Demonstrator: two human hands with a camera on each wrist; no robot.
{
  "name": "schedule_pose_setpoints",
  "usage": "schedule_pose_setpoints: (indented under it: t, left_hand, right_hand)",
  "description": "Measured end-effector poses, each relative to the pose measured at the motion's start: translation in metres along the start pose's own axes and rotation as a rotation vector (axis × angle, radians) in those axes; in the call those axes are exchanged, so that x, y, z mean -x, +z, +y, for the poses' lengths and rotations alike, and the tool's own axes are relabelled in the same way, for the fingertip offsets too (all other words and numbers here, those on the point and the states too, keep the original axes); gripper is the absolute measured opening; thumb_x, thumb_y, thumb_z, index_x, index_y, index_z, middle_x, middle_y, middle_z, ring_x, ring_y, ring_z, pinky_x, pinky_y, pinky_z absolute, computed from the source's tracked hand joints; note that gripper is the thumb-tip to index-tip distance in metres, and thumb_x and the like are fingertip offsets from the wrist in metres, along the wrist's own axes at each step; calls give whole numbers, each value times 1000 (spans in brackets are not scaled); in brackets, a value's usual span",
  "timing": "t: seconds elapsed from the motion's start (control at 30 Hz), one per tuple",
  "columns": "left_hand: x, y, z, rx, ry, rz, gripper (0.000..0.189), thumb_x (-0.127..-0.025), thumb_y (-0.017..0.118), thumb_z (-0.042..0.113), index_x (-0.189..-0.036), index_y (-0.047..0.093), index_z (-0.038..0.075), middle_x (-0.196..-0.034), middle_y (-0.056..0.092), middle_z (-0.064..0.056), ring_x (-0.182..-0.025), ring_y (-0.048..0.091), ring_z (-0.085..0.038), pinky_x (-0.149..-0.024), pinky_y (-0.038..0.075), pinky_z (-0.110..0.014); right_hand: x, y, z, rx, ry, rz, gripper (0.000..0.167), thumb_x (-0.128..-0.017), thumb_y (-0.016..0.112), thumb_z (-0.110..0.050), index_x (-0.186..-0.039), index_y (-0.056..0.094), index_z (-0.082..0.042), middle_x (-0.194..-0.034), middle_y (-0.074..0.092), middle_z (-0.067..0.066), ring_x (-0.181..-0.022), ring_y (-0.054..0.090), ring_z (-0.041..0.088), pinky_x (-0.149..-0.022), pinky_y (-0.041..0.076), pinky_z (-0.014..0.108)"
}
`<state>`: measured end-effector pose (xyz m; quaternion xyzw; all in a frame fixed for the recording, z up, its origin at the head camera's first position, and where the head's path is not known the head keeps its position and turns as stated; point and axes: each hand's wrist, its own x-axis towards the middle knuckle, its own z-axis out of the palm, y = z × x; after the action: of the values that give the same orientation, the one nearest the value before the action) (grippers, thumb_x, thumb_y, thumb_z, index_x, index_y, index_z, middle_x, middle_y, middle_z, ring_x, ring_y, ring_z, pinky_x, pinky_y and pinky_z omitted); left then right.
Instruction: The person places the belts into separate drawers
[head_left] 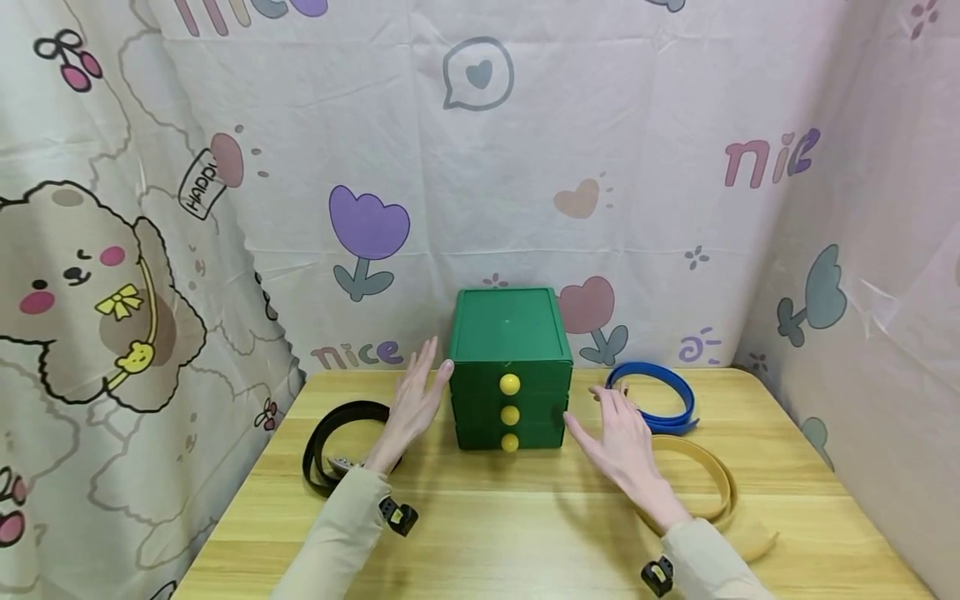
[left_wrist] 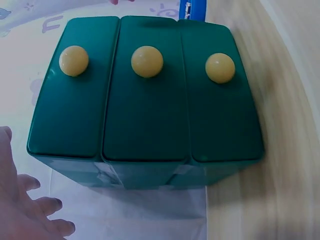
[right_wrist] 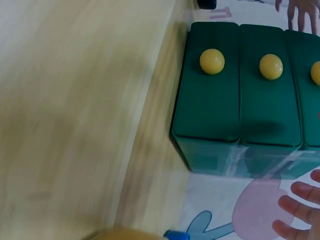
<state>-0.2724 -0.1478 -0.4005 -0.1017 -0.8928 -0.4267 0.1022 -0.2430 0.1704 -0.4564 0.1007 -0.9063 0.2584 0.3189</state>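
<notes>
A green three-drawer box (head_left: 510, 325) stands at the back middle of the table, with a round yellow knob (head_left: 510, 384) on each drawer front. All its drawers are closed. Just off its left side, my left hand (head_left: 408, 408) is raised with fingers extended and holds nothing. On the other side, my right hand (head_left: 618, 442) hovers near the box's right edge, fingers loosely spread around no object. The left wrist view has the drawer fronts (left_wrist: 145, 110) in full, with left fingers (left_wrist: 47, 205) beside them. Right fingertips (right_wrist: 295, 205) appear by the box in the right wrist view.
A coiled black belt (head_left: 315, 450) lies left of the box, partly behind the left wrist. To the right are a coiled blue belt (head_left: 675, 392) and a tan belt (head_left: 727, 492), the latter partly behind the right arm. A printed curtain (head_left: 480, 208) hangs behind the table.
</notes>
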Motion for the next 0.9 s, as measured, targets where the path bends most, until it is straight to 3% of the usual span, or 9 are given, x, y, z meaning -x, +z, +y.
schedule_pose_setpoints:
  t: [0.17, 0.3, 0.57, 0.77, 0.9]
  left_hand:
    - [-5, 1, 6, 69, 2, 0, 64, -106, 34, 56, -163, 15, 33, -171, 11, 1, -159, 5, -33, -123, 3, -67]
    - [-8, 3, 8, 123, -2, 20, 63, -106, 36, 55, -162, 22, 31, -170, 21, -3, -156, 19, -34, -124, 16, -63]
    - [-14, 6, 13, 225, 4, 126, 54, -107, 44, 41, -155, 42, 16, -157, 46, -15, -142, 47, -34, -117, 39, -51]
    - [-18, 7, 15, 268, -19, 184, 47, -105, 52, 33, -143, 57, 7, -146, 58, -16, -132, 58, -33, -110, 46, -49]
    - [-20, 8, 17, 292, -38, 221, 41, -103, 57, 31, -137, 64, 9, -137, 66, -14, -125, 64, -30, -105, 50, -48]
  right_hand:
    - [-3, 4, -10, -67, -41, 65, 48, -83, 78, -40, -115, 66, -7, -102, 71, 12, -93, 67, 29, -76, 55, 48]
    - [-5, 8, -18, -104, -80, 102, 43, -82, 79, -37, -109, 68, -6, -95, 71, 11, -86, 67, 27, -71, 55, 44]
    - [-11, 17, -32, -167, -168, 172, 38, -80, 82, -29, -103, 69, -3, -87, 69, 10, -79, 66, 23, -65, 54, 38]
    - [-14, 21, -44, -244, -153, 150, 33, -81, 82, -26, -101, 68, -3, -83, 67, 8, -74, 65, 19, -64, 54, 33]
    - [-17, 24, -51, -299, -132, 126, 33, -82, 82, -26, -101, 67, -3, -82, 67, 9, -72, 65, 19, -66, 58, 32]
